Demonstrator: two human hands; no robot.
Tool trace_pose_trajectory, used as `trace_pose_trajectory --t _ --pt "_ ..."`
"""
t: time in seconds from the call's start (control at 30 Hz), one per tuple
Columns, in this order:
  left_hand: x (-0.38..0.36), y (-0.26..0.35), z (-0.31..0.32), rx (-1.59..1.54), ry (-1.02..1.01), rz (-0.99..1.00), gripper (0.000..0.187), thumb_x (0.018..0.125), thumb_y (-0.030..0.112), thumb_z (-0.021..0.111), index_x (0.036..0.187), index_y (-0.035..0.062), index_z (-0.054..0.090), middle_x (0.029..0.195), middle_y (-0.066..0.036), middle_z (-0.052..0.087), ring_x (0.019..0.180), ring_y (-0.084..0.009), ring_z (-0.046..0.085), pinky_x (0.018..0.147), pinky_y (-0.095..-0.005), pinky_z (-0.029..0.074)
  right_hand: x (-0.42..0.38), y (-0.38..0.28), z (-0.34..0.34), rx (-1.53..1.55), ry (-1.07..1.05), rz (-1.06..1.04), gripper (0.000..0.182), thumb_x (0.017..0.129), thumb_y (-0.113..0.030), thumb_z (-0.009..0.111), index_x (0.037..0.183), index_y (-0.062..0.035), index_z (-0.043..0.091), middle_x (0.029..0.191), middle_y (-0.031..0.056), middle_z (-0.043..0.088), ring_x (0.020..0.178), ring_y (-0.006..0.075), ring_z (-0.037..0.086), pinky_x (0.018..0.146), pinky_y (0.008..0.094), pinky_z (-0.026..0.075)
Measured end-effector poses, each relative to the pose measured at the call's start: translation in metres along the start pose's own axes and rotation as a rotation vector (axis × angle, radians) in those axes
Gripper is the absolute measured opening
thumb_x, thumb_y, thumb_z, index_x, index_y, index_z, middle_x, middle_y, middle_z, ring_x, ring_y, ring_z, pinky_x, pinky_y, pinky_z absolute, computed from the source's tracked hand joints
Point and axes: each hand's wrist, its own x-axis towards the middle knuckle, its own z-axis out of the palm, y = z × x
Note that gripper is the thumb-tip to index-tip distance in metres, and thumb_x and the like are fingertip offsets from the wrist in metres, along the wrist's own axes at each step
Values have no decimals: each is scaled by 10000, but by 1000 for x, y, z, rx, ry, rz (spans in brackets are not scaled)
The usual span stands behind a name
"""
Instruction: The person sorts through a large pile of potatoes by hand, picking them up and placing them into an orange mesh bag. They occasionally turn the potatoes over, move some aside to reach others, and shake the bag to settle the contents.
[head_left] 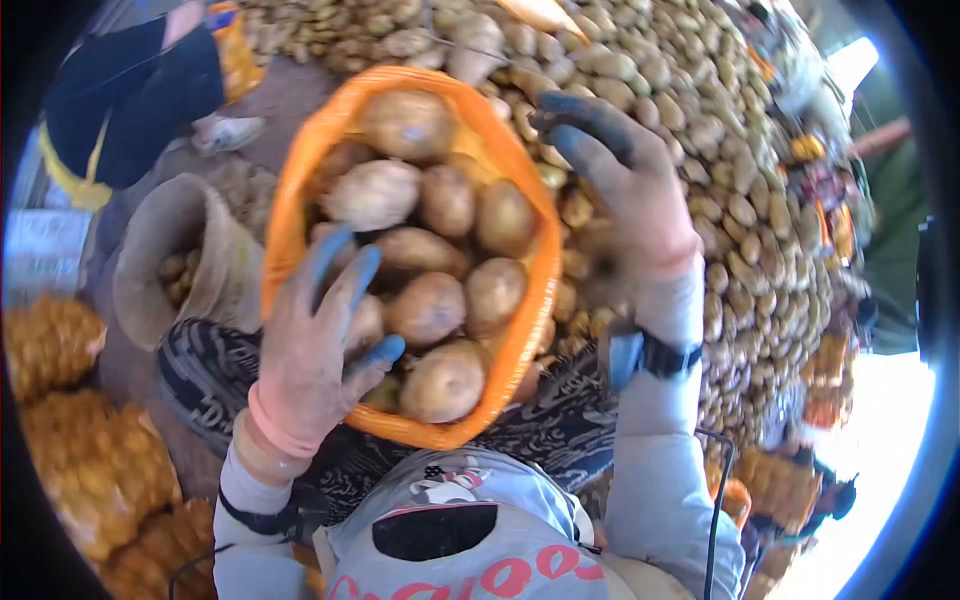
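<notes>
An orange mesh bag stands with its mouth wide, full of large brown potatoes. My left hand, in a pale glove with blue fingertips, reaches over the bag's left rim. Its fingers are spread over the potatoes and it grips none that I can see. To the right of the bag, my right hand is raised beside the big potato heap. Its dark-stained fingers stretch out to the left, apart, with nothing visible in them. A brownish blur lies just below that hand.
A pale sack with a few potatoes inside stands left of the bag. Filled orange mesh bags are stacked at lower left. Another person in dark clothing is at upper left; more people are at far right.
</notes>
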Motion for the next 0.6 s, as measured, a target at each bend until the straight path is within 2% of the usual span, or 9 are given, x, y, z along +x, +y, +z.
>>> trace_pose_trajectory --t 0.1,0.17,0.23,0.3,0.33,0.4,0.47,0.5,0.6 --pt "-4 3 7 8 -19 -118 771 828 282 735 1463 6 396 1471 -267 392 1351 -444 405 1125 -477 339 -23 128 -33 -388 -7 449 352 975 -231 617 1257 -21 633 1170 129 699 1045 227 662 937 332 507" --pt "-5 -4 15 -113 35 -239 786 863 353 702 1475 -14 371 1488 -272 379 1368 -434 392 1143 -476 316 -82 276 -35 -874 -638 563 480 950 -461 531 1205 -80 673 1201 127 691 1134 332 638 994 409 489" --pt "-6 -2 17 -82 1 -286 793 905 419 634 1477 -50 345 1496 -272 373 1378 -423 387 1148 -464 307 -110 289 0 -902 -769 897 501 922 -472 534 1153 -57 695 1219 168 671 1145 323 634 994 413 490" --pt "-3 -2 20 -107 -32 -314 791 940 446 575 1473 -83 329 1495 -274 378 1378 -417 391 1147 -451 307 -160 341 36 -770 -580 1014 478 921 -473 557 1054 -44 721 1215 181 668 1156 340 626 996 422 490" --pt "-3 -2 20 -139 -34 -326 779 953 440 549 1469 -98 325 1489 -276 387 1373 -417 397 1143 -445 312 -185 355 51 -737 -536 903 488 917 -495 567 1030 -47 722 1218 196 658 1166 357 614 994 428 492" --pt "4 -2 7 -67 -93 -308 735 996 421 446 1454 -139 318 1439 -300 436 1340 -415 442 1112 -426 350 -216 382 95 -776 -442 920 533 883 -508 614 1165 -57 629 1255 226 623 1183 356 601 973 439 504" --pt "3 3 0 -64 -196 -415 681 950 265 554 1454 -135 329 1381 -324 474 1270 -436 503 1072 -446 393 -231 390 124 -827 -403 1006 653 848 -521 662 1301 -68 536 1292 255 588 1200 354 589 951 450 516" --pt "5 1 1 71 -205 -317 687 925 209 596 1455 -135 326 1370 -326 480 1248 -443 517 1059 -453 405 -244 409 133 -877 -373 957 606 856 -479 682 1294 -87 533 1309 263 564 1201 356 588 957 460 512" --pt "6 3 0 14 -181 -267 713 858 91 639 1459 -131 325 1370 -318 486 1240 -457 515 1064 -462 400 -206 381 119 -705 -471 1206 502 862 -309 690 1301 -135 518 1337 228 537 1213 380 588 967 466 516"
